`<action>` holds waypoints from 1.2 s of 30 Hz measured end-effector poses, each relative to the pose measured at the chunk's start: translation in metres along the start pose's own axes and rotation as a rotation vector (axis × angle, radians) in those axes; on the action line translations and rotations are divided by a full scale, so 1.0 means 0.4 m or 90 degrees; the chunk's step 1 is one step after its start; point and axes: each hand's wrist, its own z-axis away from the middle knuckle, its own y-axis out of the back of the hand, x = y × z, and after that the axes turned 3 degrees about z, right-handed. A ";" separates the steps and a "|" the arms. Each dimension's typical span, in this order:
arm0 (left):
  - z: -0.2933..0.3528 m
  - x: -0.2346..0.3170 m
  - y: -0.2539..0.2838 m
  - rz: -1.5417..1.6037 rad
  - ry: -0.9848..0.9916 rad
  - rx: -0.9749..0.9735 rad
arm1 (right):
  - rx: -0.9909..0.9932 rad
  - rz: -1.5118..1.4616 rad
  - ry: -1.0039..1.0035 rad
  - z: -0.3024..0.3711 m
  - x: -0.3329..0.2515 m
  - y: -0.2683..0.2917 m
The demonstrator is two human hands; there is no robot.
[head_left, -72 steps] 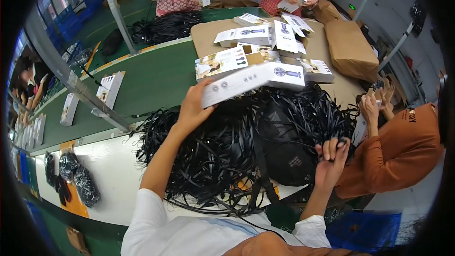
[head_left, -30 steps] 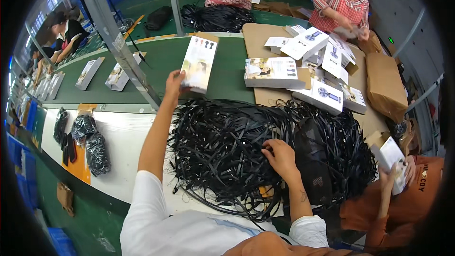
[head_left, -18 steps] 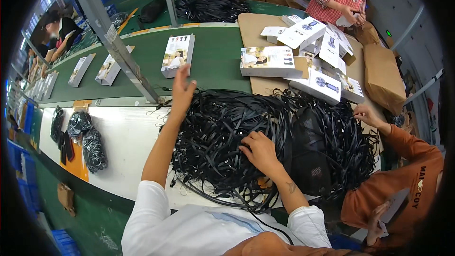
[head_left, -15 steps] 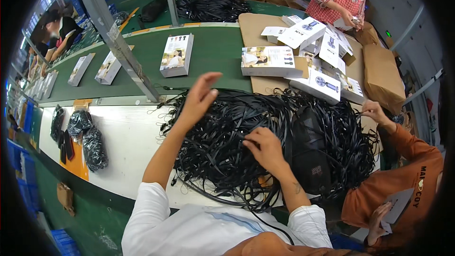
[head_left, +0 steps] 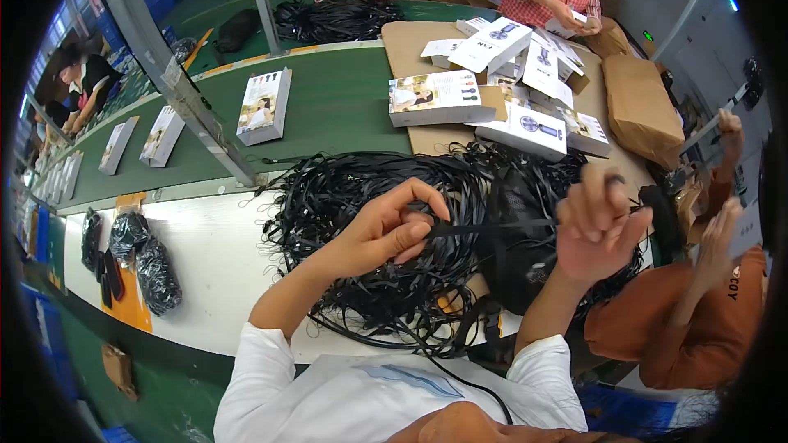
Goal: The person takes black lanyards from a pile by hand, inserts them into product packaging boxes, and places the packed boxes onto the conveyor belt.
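A black lanyard strap (head_left: 501,227) stretches nearly straight between my two hands, above a big heap of similar black straps (head_left: 369,197) on the white table. My left hand (head_left: 382,230) is closed, pinching one end between thumb and fingers. At the strap's other end is my right hand (head_left: 603,226), palm toward me, fingers curled and smeared by motion. The strap runs to that hand's edge; how the fingers grip it is blurred. Something dark shows at one of its fingertips.
White printed boxes (head_left: 439,98) pile on cardboard beyond the heap. Single boxes (head_left: 264,107) stand along the green belt (head_left: 328,98), behind a metal post (head_left: 176,78). Bagged black items (head_left: 156,275) lie left. A co-worker in an orange top (head_left: 657,320) is close at right; others work farther off.
My left hand has come down and right, now pinching a strap. My right hand has moved right, and the strap is drawn out between them. The neighbouring co-worker's hand has left the heap.
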 end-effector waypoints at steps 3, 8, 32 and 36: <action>-0.013 0.021 -0.037 -0.230 -0.050 0.028 | 0.141 0.396 -0.188 0.035 0.078 0.018; -0.078 0.026 -0.070 -0.807 -0.155 -0.132 | -0.334 0.526 -0.539 0.107 0.287 0.018; -0.337 -0.251 0.373 -0.755 -0.053 0.193 | 0.398 -0.183 -0.187 0.164 0.133 0.126; -0.468 -0.313 0.482 -0.910 -0.038 0.143 | 0.386 -0.202 -0.214 0.199 0.124 0.145</action>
